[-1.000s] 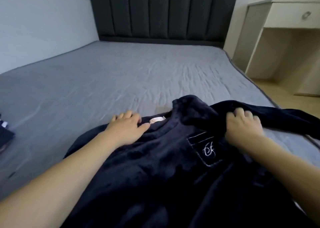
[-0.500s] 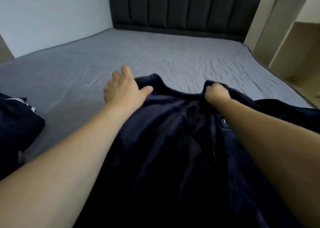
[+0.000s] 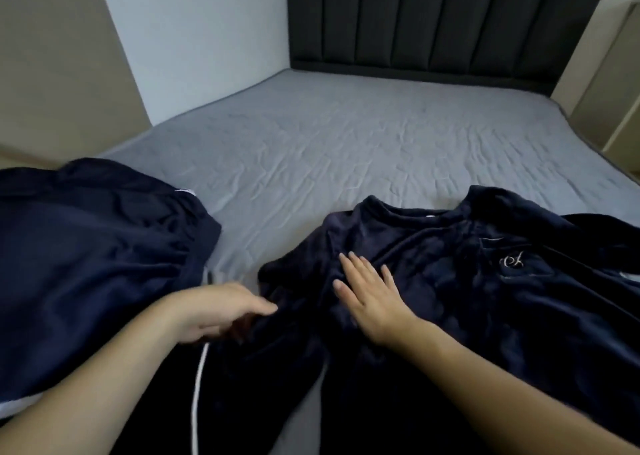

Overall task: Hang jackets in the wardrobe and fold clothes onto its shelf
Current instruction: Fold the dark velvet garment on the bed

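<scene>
A navy fleece top with a chest pocket and a stitched logo lies spread on the grey bed, collar toward the headboard. My right hand presses flat on its left chest, fingers straight. My left hand is at the top's left edge, thumb on top and fingers curled under the fabric, holding it. A second navy garment, smoother and with white trim, lies bunched on the bed to the left.
A dark padded headboard closes the far end of the bed. A beige panel stands at the left and a beige cabinet at the right. A dark piece with a white stripe lies under my left forearm.
My view swung left, bringing the second navy garment into sight. My right hand let go of the collar and now lies flat on the chest. My left hand dropped back to the top's left edge.
</scene>
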`<state>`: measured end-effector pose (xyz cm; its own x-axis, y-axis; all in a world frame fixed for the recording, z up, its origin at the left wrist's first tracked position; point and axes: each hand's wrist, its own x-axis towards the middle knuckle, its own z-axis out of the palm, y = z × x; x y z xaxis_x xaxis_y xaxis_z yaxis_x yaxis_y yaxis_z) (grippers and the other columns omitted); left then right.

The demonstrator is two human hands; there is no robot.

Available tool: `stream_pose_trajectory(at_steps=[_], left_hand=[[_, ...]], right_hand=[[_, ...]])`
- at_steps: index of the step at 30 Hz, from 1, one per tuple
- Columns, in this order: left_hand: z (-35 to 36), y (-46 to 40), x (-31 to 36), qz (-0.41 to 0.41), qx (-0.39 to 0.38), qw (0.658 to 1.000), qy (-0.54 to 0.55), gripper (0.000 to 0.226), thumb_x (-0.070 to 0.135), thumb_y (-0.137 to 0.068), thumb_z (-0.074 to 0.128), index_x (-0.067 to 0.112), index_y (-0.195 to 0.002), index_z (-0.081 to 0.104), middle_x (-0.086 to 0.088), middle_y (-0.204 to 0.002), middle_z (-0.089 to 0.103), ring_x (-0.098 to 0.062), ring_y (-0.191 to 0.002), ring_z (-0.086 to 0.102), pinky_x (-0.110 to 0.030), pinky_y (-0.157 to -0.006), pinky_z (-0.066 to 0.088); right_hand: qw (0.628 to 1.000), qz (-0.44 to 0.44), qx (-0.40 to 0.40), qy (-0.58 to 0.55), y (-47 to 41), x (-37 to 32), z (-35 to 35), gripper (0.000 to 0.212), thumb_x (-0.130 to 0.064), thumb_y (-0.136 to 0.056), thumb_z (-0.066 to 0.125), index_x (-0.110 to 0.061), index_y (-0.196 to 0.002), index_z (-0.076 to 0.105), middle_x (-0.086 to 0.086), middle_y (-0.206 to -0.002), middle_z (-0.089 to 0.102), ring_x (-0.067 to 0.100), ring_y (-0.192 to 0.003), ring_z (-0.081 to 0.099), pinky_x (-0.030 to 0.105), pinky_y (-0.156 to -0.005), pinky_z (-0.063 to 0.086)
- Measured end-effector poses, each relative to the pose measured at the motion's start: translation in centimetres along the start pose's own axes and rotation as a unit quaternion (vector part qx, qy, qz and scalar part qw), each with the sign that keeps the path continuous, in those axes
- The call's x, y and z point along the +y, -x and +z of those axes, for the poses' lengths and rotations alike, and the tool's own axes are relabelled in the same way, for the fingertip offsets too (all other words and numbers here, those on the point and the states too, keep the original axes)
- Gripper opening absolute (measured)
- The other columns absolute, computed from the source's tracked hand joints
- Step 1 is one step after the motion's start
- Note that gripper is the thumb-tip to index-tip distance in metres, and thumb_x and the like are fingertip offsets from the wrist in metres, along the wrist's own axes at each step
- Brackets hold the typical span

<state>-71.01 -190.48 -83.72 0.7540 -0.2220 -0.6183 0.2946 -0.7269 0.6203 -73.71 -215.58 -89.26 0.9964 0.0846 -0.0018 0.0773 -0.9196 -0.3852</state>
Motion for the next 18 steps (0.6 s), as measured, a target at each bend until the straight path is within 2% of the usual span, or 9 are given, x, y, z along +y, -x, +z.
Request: stream_pose_trajectory(at_steps=[2, 6, 9, 10, 12, 13, 15, 16, 18], left_hand=[[0.0, 2.9, -0.4, 0.014, -0.054, 0.998, 0.03, 0.021, 0.036, -0.085, 0.07, 0.026, -0.067, 0.073, 0.009, -0.078, 0.067, -0.006, -0.079, 0.061, -0.019, -0.076, 0.043], [3.0, 7.1, -1.9, -0.053, -0.096, 0.993, 0.045, 0.048, 0.053, -0.081, 0.071, 0.019, -0.114, 0.069, -0.002, -0.111, 0.071, -0.022, -0.104, 0.067, -0.035, -0.098, 0.05], [1.7, 10.9, -1.5, -0.043, -0.142, 0.988, 0.037, 0.035, 0.039, -0.077, 0.076, 0.013, -0.102, 0.076, -0.014, -0.102, 0.074, -0.029, -0.097, 0.069, -0.044, -0.098, 0.051], [0.1, 12.2, -1.1, -0.012, -0.109, 0.994, 0.015, 0.03, 0.031, -0.074, 0.078, 0.011, -0.095, 0.077, -0.016, -0.099, 0.074, -0.032, -0.093, 0.07, -0.045, -0.093, 0.054], [-4.6, 15.1, 0.2, 0.074, 0.148, 0.978, -0.124, 0.022, 0.025, -0.068, 0.076, 0.012, -0.086, 0.072, -0.015, -0.091, 0.073, -0.033, -0.082, 0.069, -0.04, -0.072, 0.057], [-7.1, 16.5, 0.6, 0.13, 0.339, 0.909, -0.207, 0.02, 0.02, -0.066, 0.071, 0.014, -0.085, 0.065, -0.015, -0.09, 0.07, -0.034, -0.079, 0.066, -0.035, -0.063, 0.05], [-10.6, 19.3, 0.9, 0.209, 0.621, 0.684, -0.321, 0.036, 0.006, -0.061, 0.064, 0.011, -0.094, 0.051, -0.022, -0.09, 0.062, -0.041, -0.079, 0.06, -0.039, -0.063, 0.039], [-10.9, 20.2, 0.3, 0.214, 0.666, 0.607, -0.377, 0.044, 0.002, -0.06, 0.063, 0.008, -0.102, 0.048, -0.024, -0.093, 0.057, -0.042, -0.082, 0.056, -0.042, -0.065, 0.038], [-9.7, 20.3, -2.5, 0.182, 0.638, 0.55, -0.508, 0.046, 0.006, -0.072, 0.058, 0.009, -0.117, 0.046, -0.022, -0.108, 0.051, -0.039, -0.093, 0.049, -0.045, -0.074, 0.038]], right_hand=[[0.999, 0.037, -0.005, -0.016, 0.8, -2.4, 0.7, 0.062, -0.051, -0.102, 0.019, -0.022, -0.155, 0.003, -0.004, -0.162, -0.003, 0.012, -0.148, -0.006, 0.037, -0.119, -0.007], [0.992, 0.109, 0.022, -0.057, 3.8, -3.3, 0.7, 0.06, -0.047, -0.102, 0.022, -0.02, -0.155, 0.011, -0.005, -0.162, 0.008, 0.011, -0.148, 0.004, 0.037, -0.12, 0.0], [0.992, 0.121, -0.004, -0.043, 6.9, -2.4, 1.4, 0.058, -0.048, -0.102, 0.02, -0.023, -0.154, 0.011, -0.007, -0.162, 0.007, 0.011, -0.148, 0.003, 0.037, -0.118, -0.002], [0.992, 0.124, -0.021, -0.005, 7.7, -2.1, 1.4, 0.058, -0.047, -0.102, 0.019, -0.023, -0.154, 0.009, -0.007, -0.162, 0.004, 0.012, -0.148, 0.001, 0.037, -0.118, -0.002], [0.983, 0.145, -0.062, 0.09, 8.7, -1.9, 1.3, 0.059, -0.044, -0.102, 0.017, -0.022, -0.155, 0.003, -0.005, -0.162, -0.004, 0.014, -0.149, -0.005, 0.041, -0.119, -0.002], [0.976, 0.16, -0.081, 0.124, 8.8, -2.5, 1.2, 0.059, -0.042, -0.102, 0.018, -0.021, -0.155, 0.0, -0.004, -0.162, -0.006, 0.016, -0.149, -0.006, 0.044, -0.119, -0.002], [0.963, 0.188, -0.115, 0.157, 8.3, -4.8, 0.6, 0.063, -0.037, -0.099, 0.023, -0.018, -0.155, 0.001, 0.0, -0.162, -0.005, 0.022, -0.149, -0.004, 0.049, -0.117, 0.001], [0.956, 0.201, -0.132, 0.166, 7.9, -6.3, 0.1, 0.064, -0.035, -0.098, 0.027, -0.015, -0.154, 0.004, 0.003, -0.162, 0.0, 0.026, -0.148, 0.0, 0.051, -0.117, 0.006], [0.948, 0.216, -0.155, 0.172, 7.2, -8.7, -1.3, 0.063, -0.034, -0.095, 0.033, -0.011, -0.151, 0.018, 0.008, -0.158, 0.016, 0.033, -0.144, 0.015, 0.052, -0.115, 0.019]])
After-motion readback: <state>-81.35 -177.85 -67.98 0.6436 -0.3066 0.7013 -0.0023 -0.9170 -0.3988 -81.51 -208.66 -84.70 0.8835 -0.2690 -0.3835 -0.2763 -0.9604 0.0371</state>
